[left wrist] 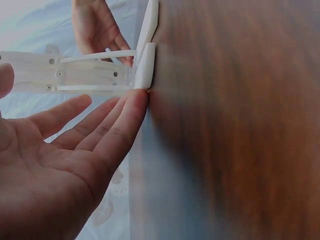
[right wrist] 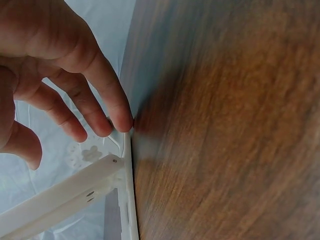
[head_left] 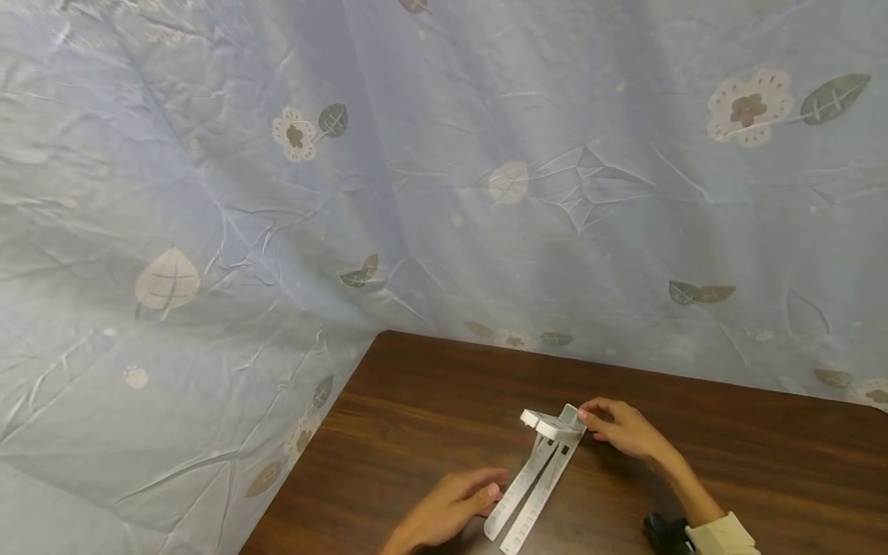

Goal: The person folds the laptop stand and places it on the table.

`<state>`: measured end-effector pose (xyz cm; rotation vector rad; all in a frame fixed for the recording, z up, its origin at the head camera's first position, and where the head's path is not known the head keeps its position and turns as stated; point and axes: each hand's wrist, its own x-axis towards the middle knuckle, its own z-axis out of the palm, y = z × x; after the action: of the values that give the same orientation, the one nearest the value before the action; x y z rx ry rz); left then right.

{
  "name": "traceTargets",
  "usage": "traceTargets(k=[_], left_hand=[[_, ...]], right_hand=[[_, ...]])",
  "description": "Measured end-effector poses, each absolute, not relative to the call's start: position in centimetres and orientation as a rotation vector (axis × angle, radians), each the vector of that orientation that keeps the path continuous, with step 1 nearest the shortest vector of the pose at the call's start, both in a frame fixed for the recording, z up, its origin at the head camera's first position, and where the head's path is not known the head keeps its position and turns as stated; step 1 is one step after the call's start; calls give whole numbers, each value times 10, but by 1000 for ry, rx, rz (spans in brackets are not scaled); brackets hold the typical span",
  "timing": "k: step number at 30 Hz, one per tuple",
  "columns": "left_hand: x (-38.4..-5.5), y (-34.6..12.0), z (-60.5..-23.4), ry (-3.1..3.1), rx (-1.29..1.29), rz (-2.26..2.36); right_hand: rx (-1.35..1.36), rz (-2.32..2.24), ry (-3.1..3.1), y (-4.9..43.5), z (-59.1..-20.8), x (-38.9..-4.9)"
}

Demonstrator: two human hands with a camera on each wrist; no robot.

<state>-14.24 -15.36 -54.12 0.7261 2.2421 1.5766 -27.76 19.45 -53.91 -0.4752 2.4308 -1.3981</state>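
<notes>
A white folding stand (head_left: 543, 493) is on the brown table, its two long flat legs pointing toward the near edge and a raised plate (head_left: 553, 425) at its far end. My left hand (head_left: 451, 505) is beside the near ends of the legs; in the left wrist view its fingers (left wrist: 120, 127) stretch out straight and the fingertips touch one leg end. At the far end, my right hand (head_left: 627, 432) bends loosely. The right wrist view shows its fingertips against the base end of the stand (right wrist: 65, 192), the thumb apart from it.
The dark brown wooden table (head_left: 430, 401) reaches to a pale blue curtain (head_left: 444, 193) with leaf and flower prints, behind and on the left. A black device (head_left: 667, 533) sits at the right wrist, near a light sleeve (head_left: 723, 536).
</notes>
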Motion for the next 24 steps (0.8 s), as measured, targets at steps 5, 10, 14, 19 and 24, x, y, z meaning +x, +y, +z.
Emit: traceTargets(k=[5,10,14,19,24], left_hand=[[-140,-149,-542,2242,733,1575],[-140,-146,-541,2241,768,1546],[-142,-142,-539,2264,809,1500],[-143,-138,-535,2306,848,1388],[-145,-131,-532,2339,887,1295]], right_hand=[[-500,-1403,2436,194,-540,-280],[-499,-1386,2455,191,-540,-280],[-500,-1369,2472,189,-539,-283],[-501,-1383,2465,187,-540,-286],[-496,-1407,2453,185,-542,-288]])
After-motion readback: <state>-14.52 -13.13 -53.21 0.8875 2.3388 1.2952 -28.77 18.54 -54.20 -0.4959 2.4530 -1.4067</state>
